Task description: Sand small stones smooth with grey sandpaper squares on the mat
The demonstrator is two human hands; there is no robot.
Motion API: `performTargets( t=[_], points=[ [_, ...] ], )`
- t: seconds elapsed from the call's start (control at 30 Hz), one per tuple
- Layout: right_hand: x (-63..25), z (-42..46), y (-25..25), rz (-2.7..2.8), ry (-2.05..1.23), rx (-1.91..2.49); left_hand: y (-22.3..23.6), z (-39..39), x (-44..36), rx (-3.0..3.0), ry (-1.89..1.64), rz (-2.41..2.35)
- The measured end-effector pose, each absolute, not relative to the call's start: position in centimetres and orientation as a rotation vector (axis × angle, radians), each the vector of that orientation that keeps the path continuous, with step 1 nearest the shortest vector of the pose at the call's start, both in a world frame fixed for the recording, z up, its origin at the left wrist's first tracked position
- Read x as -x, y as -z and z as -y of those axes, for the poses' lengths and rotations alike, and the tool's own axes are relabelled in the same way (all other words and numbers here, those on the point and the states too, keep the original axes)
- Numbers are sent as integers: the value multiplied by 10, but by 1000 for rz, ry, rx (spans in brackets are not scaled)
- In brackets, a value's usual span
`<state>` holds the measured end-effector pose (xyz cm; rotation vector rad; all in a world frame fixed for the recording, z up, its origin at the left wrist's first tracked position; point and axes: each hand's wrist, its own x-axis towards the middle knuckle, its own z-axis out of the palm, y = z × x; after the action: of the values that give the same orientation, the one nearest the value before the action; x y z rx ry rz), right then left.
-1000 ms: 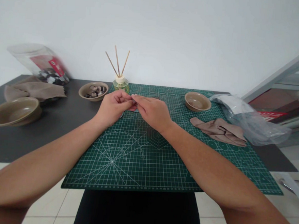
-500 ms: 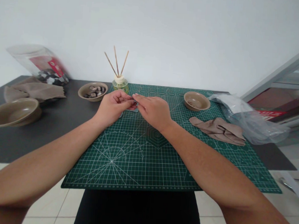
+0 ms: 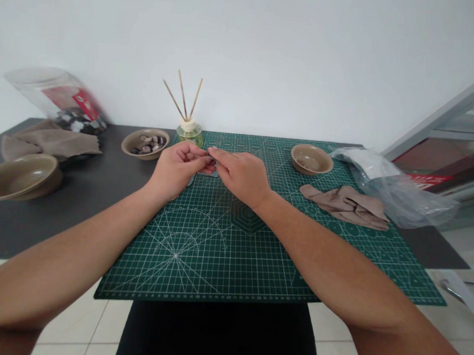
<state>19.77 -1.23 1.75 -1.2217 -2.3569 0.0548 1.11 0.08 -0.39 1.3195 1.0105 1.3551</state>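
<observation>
Both hands meet over the far middle of the green cutting mat (image 3: pixel 223 252): my left hand (image 3: pixel 176 168) and right hand (image 3: pixel 241 173) pinch together on a small grey piece (image 3: pixel 213 172), too hidden to identify. Left of the mat sits a bowl of small pieces (image 3: pixel 145 143); on its right part lies a tan cloth (image 3: pixel 346 204).

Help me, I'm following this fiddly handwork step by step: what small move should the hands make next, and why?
Probably keep the left hand pinching and let the right hand work the small grey piece between the fingertips. Both hands meet on it above the green cutting mat, and it is mostly hidden.
</observation>
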Motion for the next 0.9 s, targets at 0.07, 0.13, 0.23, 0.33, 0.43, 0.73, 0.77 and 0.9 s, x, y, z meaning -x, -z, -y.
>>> performTargets(
  t=[0.07,0.13,0.23,0.33,0.43,0.73,0.77,0.9],
  points=[
    [-198,12,-17,2351,-47,1221,4,-1,-11,-1327,-1362,-1018],
    [-198,12,-17,2348,-42,1227,4,-1,-12,-1332,-1378,-1013],
    [-196,13,-16,2339,-42,1253,4,-1,-12,-1332,-1399,-1019],
    [-195,13,-15,2333,-37,1290,4,-1,-12,-1345,-1401,-1055],
    [-195,12,-14,2333,-48,1327,2,-2,-12,-1360,-1424,-1067],
    [-199,6,-10,2165,-185,1285,4,-6,-11,-1386,-1412,-981],
    [-199,5,-10,2159,-186,1269,5,-6,-11,-1390,-1401,-980],
    [-199,5,-8,2177,-201,1201,6,-7,-10,-1379,-1317,-995]
  ],
)
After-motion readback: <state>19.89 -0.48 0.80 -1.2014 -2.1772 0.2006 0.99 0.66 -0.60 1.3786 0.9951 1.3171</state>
